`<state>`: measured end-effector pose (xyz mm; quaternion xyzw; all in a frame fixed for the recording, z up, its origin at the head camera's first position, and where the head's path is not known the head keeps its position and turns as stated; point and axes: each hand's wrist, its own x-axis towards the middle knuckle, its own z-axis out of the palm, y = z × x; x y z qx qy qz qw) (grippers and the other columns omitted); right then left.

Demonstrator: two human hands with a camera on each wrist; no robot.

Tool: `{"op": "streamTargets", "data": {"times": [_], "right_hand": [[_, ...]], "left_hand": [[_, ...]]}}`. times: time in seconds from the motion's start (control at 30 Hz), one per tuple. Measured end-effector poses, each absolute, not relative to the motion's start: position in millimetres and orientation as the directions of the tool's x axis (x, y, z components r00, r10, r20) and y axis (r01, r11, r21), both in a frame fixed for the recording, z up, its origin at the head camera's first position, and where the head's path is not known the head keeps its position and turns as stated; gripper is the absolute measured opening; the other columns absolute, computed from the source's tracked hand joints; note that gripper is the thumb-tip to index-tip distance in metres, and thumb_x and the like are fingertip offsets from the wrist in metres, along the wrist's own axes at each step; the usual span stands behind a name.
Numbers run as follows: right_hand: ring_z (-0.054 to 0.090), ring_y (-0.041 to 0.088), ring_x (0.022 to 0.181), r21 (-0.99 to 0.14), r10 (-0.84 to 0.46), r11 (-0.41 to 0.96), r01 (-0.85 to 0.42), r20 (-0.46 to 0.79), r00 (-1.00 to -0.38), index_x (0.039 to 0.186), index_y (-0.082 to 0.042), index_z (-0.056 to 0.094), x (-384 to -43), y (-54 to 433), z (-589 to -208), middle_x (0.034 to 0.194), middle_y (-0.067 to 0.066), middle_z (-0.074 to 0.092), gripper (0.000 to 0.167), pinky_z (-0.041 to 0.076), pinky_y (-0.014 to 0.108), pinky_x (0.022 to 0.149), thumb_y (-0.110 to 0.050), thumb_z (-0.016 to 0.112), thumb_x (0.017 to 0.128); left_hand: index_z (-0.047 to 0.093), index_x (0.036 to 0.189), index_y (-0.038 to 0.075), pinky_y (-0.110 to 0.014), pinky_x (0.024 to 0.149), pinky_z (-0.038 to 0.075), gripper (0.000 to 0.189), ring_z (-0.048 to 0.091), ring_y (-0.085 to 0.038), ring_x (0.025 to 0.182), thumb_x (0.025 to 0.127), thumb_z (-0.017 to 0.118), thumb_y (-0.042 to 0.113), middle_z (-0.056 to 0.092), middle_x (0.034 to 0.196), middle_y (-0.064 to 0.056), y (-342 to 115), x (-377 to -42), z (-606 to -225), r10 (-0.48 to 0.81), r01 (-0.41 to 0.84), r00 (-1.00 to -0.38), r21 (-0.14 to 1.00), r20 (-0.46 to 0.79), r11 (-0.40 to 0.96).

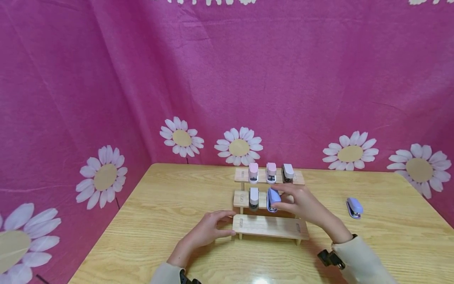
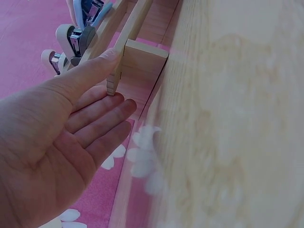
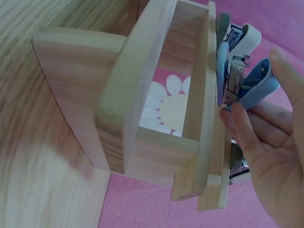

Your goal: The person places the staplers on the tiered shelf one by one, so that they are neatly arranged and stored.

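Note:
My right hand pinches a lavender-blue mini stapler between thumb and fingers. This stapler stands on the middle tier of a three-step wooden stand; in the right wrist view its blue top is tilted away from the metal part. To its left on that tier is a white mini stapler with a dark base. My left hand grips the left end of the lowest step, thumb on one side and fingers on the other. The top tier bears two pink staplers and a white one.
A second lavender stapler lies on the wooden table, right of the stand. Pink cloth with large white daisies hangs behind and along the left side of the table.

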<state>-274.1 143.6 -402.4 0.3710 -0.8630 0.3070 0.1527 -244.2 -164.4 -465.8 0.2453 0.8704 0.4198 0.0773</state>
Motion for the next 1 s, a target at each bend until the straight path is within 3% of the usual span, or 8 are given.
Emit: {"op": "streamTargets", "data": {"times": [0.37, 0.63, 1.0], "right_hand": [[0.073, 0.015, 0.081, -0.488, -0.496, 0.551, -0.676, 0.460, -0.737, 0.120, 0.005, 0.066, -273.9, 137.3, -407.7, 0.107, 0.015, 0.074, 0.048, 0.063, 0.034, 0.076, -0.023, 0.078, 0.083], [0.072, 0.017, 0.083, -0.570, -0.465, 0.562, -0.600, 0.382, -0.799, 0.121, 0.003, 0.065, -274.2, 134.6, -404.9, 0.101, 0.012, 0.074, 0.048, 0.062, 0.026, 0.072, -0.025, 0.077, 0.084], [0.073, 0.022, 0.091, -0.656, -0.432, 0.552, -0.514, 0.302, -0.850, 0.124, 0.003, 0.064, -278.4, 134.7, -408.4, 0.109, 0.017, 0.073, 0.049, 0.062, 0.023, 0.073, -0.029, 0.074, 0.087]], "left_hand": [[0.057, 0.135, 0.007, -0.036, 0.104, 0.052, 0.053, 0.066, -0.022, 0.115, 0.088, 0.074, 0.025, 0.066, 0.129, -0.011, -163.7, -242.9, -464.3, 0.488, 0.363, -0.870, 0.763, 0.072, 0.535], [0.056, 0.136, 0.007, -0.037, 0.105, 0.052, 0.055, 0.065, -0.022, 0.116, 0.087, 0.074, 0.026, 0.064, 0.132, -0.011, -163.8, -244.2, -463.7, 0.484, 0.353, -0.873, 0.767, 0.064, 0.536], [0.057, 0.135, 0.009, -0.037, 0.104, 0.052, 0.053, 0.065, -0.022, 0.117, 0.087, 0.074, 0.025, 0.063, 0.133, -0.010, -163.7, -243.7, -463.1, 0.479, 0.338, -0.876, 0.774, 0.052, 0.535]]}}
